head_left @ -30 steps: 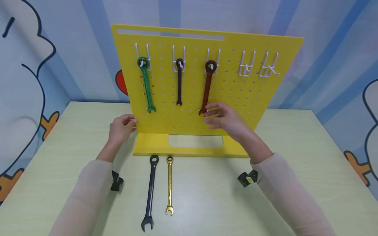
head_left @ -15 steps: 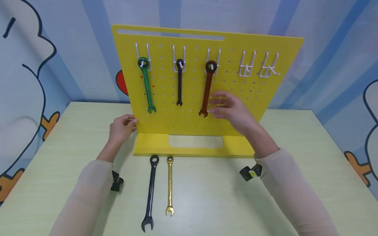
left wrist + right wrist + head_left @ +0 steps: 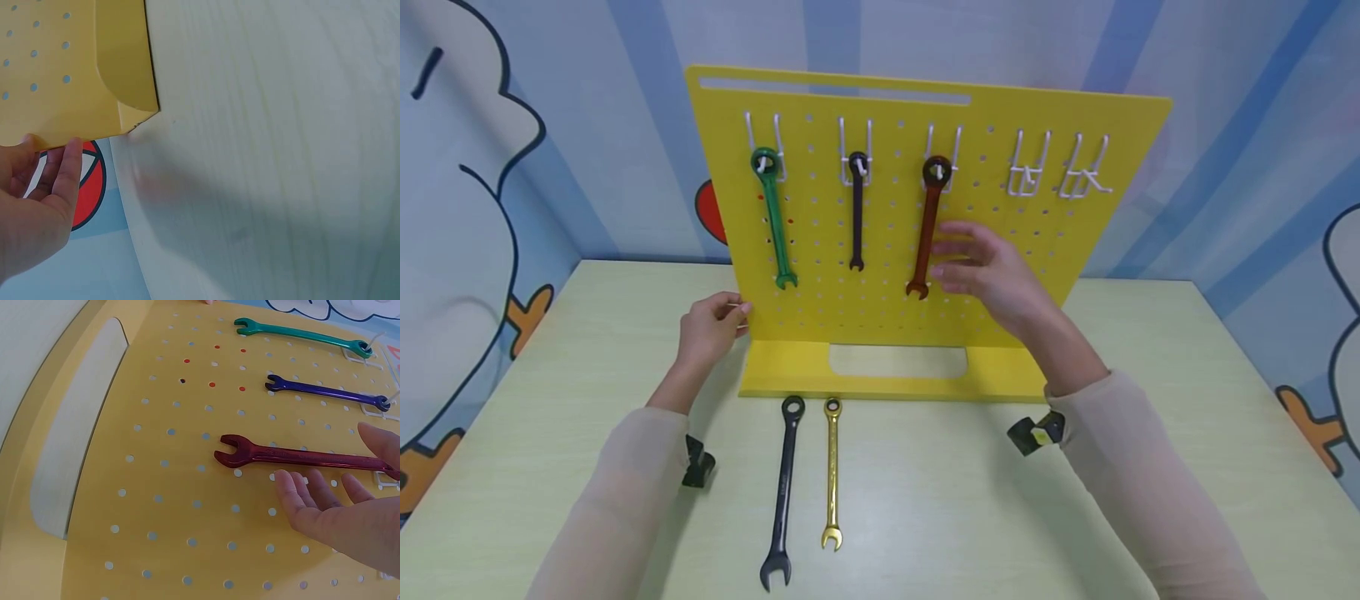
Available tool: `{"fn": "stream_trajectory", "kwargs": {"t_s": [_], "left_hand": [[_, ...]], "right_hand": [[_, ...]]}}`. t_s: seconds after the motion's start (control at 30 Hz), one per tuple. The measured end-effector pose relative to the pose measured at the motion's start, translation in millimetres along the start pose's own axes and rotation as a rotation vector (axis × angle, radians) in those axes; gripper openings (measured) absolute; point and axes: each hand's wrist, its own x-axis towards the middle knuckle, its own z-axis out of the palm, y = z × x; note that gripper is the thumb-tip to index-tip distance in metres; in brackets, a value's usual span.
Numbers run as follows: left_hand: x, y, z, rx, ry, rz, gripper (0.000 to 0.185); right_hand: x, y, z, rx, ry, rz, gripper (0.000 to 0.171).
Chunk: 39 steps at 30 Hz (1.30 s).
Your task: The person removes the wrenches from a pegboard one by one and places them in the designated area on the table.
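Observation:
A yellow pegboard (image 3: 1000, 267) stands upright on the table. A green wrench (image 3: 772, 218), a dark purple wrench (image 3: 856, 208) and a red wrench (image 3: 927, 225) hang from its white hooks. My left hand (image 3: 730, 315) pinches the board's left edge near the bottom; in the left wrist view its fingers (image 3: 65, 169) lie against the board's edge (image 3: 81, 134). My right hand (image 3: 970, 258) is open, fingers straight, just right of the red wrench's shaft (image 3: 294, 456) and holding nothing. Its fingertips (image 3: 294, 487) hover close to the board face.
A black wrench (image 3: 782, 492) and a gold wrench (image 3: 831, 471) lie side by side on the table in front of the board's base (image 3: 790, 375). Two white hooks (image 3: 1028, 171) at the board's upper right carry nothing. A wall with cartoon drawings stands behind.
My right hand has risen from the red wrench's lower jaw end to beside its shaft, slightly rightward. The left hand and the wrenches stay put.

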Motion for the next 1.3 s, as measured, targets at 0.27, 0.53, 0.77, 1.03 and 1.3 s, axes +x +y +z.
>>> {"fn": "stream_trajectory", "kwargs": {"t_s": [0.27, 0.53, 0.77, 1.03, 1.3], "left_hand": [[0.7, -0.2, 0.2, 0.0, 0.011, -0.011, 0.031], [1.4, -1.2, 1.0, -0.01, 0.01, -0.012, 0.031], [1.8, -1.8, 1.0, -0.009, 0.003, -0.009, 0.033], [1.0, -1.1, 0.8, -0.006, 0.005, -0.004, 0.032], [0.4, 0.4, -0.1, -0.004, 0.004, 0.0, 0.032]], "right_hand": [[2.1, 0.0, 1.6, 0.002, 0.011, 0.001, 0.054], [5.0, 1.0, 2.3, -0.011, 0.017, 0.001, 0.051], [6.1, 1.7, 2.9, -0.053, 0.043, 0.016, 0.048], [6.5, 1.0, 1.7, -0.079, 0.032, 0.038, 0.039], [6.5, -0.4, 2.5, -0.089, 0.039, 0.029, 0.029]]}}
